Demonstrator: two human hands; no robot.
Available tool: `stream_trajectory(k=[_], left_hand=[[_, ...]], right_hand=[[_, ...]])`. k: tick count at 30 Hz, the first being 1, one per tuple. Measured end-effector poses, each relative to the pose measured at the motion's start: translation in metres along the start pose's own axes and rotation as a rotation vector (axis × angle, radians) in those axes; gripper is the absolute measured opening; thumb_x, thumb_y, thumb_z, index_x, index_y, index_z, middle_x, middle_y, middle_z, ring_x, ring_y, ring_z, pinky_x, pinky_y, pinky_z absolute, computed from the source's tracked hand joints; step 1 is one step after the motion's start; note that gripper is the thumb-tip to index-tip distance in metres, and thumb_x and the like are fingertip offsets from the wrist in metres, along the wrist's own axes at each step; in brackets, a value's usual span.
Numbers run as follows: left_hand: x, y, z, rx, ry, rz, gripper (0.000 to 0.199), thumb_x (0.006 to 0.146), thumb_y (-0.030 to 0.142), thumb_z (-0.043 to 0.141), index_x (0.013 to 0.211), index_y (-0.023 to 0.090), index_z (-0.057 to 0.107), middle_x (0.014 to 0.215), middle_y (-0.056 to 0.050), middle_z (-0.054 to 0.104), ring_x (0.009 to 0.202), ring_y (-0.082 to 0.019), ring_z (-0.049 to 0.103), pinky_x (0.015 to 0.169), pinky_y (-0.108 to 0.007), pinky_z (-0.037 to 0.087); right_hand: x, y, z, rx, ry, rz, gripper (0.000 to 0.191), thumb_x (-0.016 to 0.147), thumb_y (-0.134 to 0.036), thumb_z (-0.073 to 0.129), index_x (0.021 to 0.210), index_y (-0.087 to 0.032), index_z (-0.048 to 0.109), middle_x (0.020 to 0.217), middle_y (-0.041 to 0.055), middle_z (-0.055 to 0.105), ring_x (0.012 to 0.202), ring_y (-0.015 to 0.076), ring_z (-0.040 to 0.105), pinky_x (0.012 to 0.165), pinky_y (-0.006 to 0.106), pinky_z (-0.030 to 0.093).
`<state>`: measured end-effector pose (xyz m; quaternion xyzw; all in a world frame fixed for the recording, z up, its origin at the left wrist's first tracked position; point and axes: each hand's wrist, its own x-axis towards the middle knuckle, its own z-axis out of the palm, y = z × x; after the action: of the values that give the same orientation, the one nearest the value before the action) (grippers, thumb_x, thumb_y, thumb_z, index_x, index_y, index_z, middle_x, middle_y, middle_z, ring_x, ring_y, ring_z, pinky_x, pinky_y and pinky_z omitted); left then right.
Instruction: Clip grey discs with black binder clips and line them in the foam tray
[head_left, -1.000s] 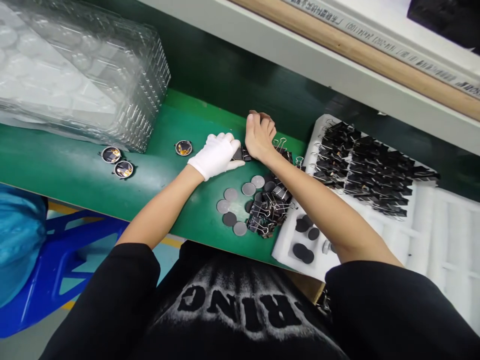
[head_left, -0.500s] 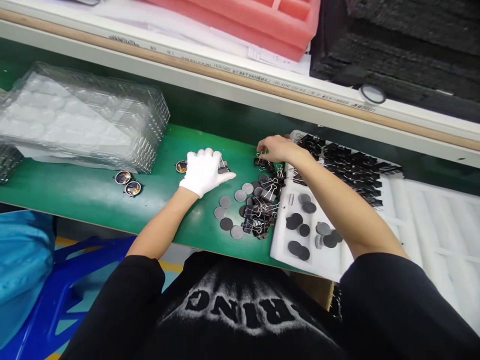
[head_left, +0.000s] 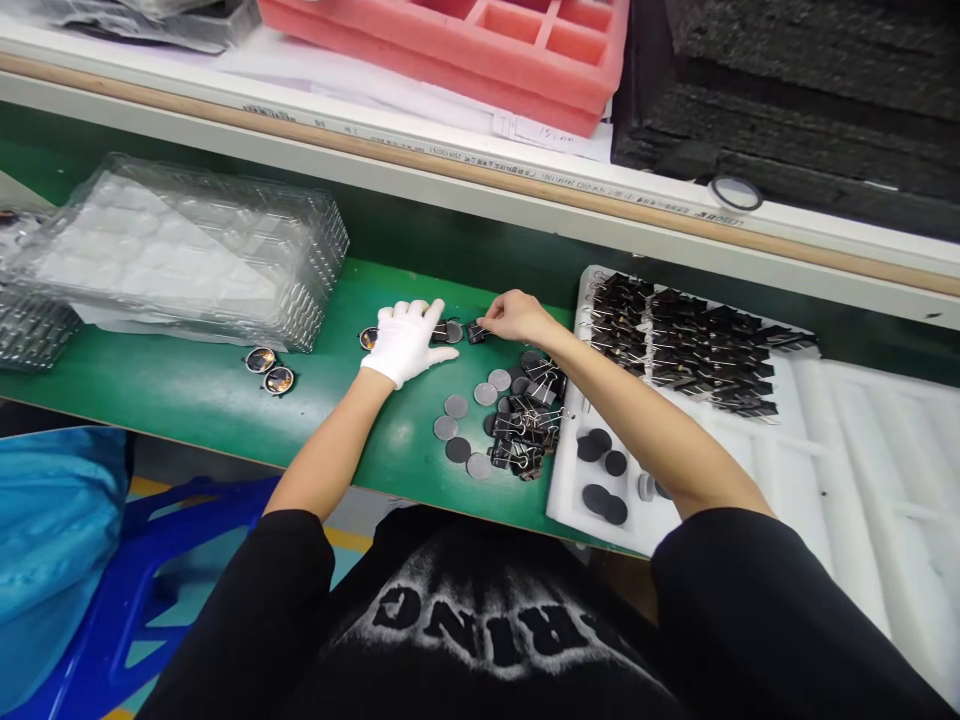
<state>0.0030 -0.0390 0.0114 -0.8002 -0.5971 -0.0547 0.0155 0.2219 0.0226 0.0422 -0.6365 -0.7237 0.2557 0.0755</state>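
Note:
My left hand (head_left: 407, 342), in a white glove, lies palm down on the green table with its fingers spread and its thumb out to the right. A round gold-and-black piece (head_left: 367, 339) shows past its left side. Past its right side are a grey disc (head_left: 454, 331) and a dark clip, partly covered by the hand. My bare right hand (head_left: 517, 317) pinches a black binder clip (head_left: 475, 333) just right of that disc. Nearer me lie several loose grey discs (head_left: 485, 394) and a heap of black binder clips (head_left: 525, 425).
A white foam tray (head_left: 559, 490) on the right bears rows of binder clips (head_left: 697, 340) and dark discs (head_left: 604, 503). Clear plastic trays (head_left: 300, 290) are stacked at left, near two round gold-and-black pieces (head_left: 269, 371). A shelf edge (head_left: 480, 165) runs across the back.
My right hand has moved left from beside the foam tray, bringing a binder clip close to my left hand. The left hand stays in nearly the same place, while the view has shifted slightly.

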Motion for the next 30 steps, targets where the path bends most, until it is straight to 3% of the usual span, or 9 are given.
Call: stream_trajectory(k=[3, 5, 11, 18, 23, 28, 30], left_hand=[[0.004, 0.002, 0.005, -0.028, -0.058, 0.027, 0.057, 0.101, 0.061, 0.064, 0.141, 0.021, 0.069, 0.136, -0.018, 0.068, 0.126, -0.040, 0.057, 0.100, -0.049, 0.038], [0.005, 0.002, 0.006, -0.030, -0.065, 0.022, 0.052, 0.102, 0.060, 0.064, 0.135, 0.020, 0.072, 0.134, -0.017, 0.069, 0.126, -0.040, 0.057, 0.100, -0.049, 0.038], [0.003, 0.003, 0.008, -0.057, -0.068, 0.003, 0.053, 0.101, 0.059, 0.066, 0.138, 0.021, 0.071, 0.135, -0.016, 0.069, 0.127, -0.040, 0.057, 0.100, -0.049, 0.037], [0.010, 0.009, 0.019, -0.118, -0.017, 0.021, 0.056, 0.100, 0.062, 0.066, 0.140, 0.022, 0.070, 0.136, -0.016, 0.069, 0.127, -0.039, 0.058, 0.100, -0.049, 0.037], [0.016, 0.021, 0.022, -0.134, -0.030, 0.032, 0.057, 0.100, 0.062, 0.066, 0.141, 0.022, 0.070, 0.137, -0.017, 0.069, 0.127, -0.039, 0.058, 0.101, -0.050, 0.037], [0.015, 0.019, 0.021, -0.137, 0.009, 0.015, 0.055, 0.099, 0.061, 0.068, 0.136, 0.021, 0.072, 0.135, -0.018, 0.071, 0.128, -0.040, 0.060, 0.103, -0.050, 0.041], [0.011, 0.015, 0.016, -0.202, 0.018, 0.017, 0.052, 0.102, 0.059, 0.064, 0.137, 0.020, 0.071, 0.133, -0.017, 0.073, 0.127, -0.038, 0.063, 0.104, -0.049, 0.043]], right_hand=[[0.008, -0.010, 0.006, -0.035, 0.199, 0.004, 0.051, 0.103, -0.057, 0.058, 0.138, -0.021, 0.068, 0.139, 0.0192, 0.067, 0.137, 0.0399, 0.058, 0.117, 0.061, 0.043], [0.018, -0.019, 0.014, -0.005, 0.297, 0.013, 0.058, 0.111, -0.057, 0.036, 0.150, -0.022, 0.058, 0.153, 0.0210, 0.056, 0.148, 0.0411, 0.047, 0.123, 0.065, 0.033], [0.047, -0.017, 0.044, -0.009, 0.227, 0.131, 0.067, 0.112, -0.055, 0.017, 0.163, -0.019, 0.041, 0.174, 0.0207, 0.031, 0.166, 0.0375, 0.018, 0.131, 0.067, 0.017], [0.065, 0.013, 0.062, 0.070, 0.343, 0.102, 0.060, 0.112, -0.056, 0.013, 0.156, -0.029, 0.044, 0.168, 0.0160, 0.036, 0.163, 0.0333, 0.022, 0.128, 0.072, 0.017], [0.066, 0.012, 0.068, 0.058, 0.360, 0.109, 0.059, 0.112, -0.053, 0.014, 0.153, -0.025, 0.045, 0.166, 0.0185, 0.036, 0.162, 0.0344, 0.024, 0.128, 0.071, 0.018], [0.052, -0.001, 0.050, 0.140, 0.394, 0.095, 0.056, 0.113, -0.051, 0.019, 0.149, -0.025, 0.052, 0.164, 0.0177, 0.041, 0.160, 0.0363, 0.028, 0.128, 0.068, 0.021], [0.037, -0.002, 0.034, 0.206, 0.386, -0.046, 0.053, 0.114, -0.051, 0.022, 0.145, -0.026, 0.057, 0.157, 0.0165, 0.050, 0.154, 0.0352, 0.038, 0.126, 0.065, 0.029]])
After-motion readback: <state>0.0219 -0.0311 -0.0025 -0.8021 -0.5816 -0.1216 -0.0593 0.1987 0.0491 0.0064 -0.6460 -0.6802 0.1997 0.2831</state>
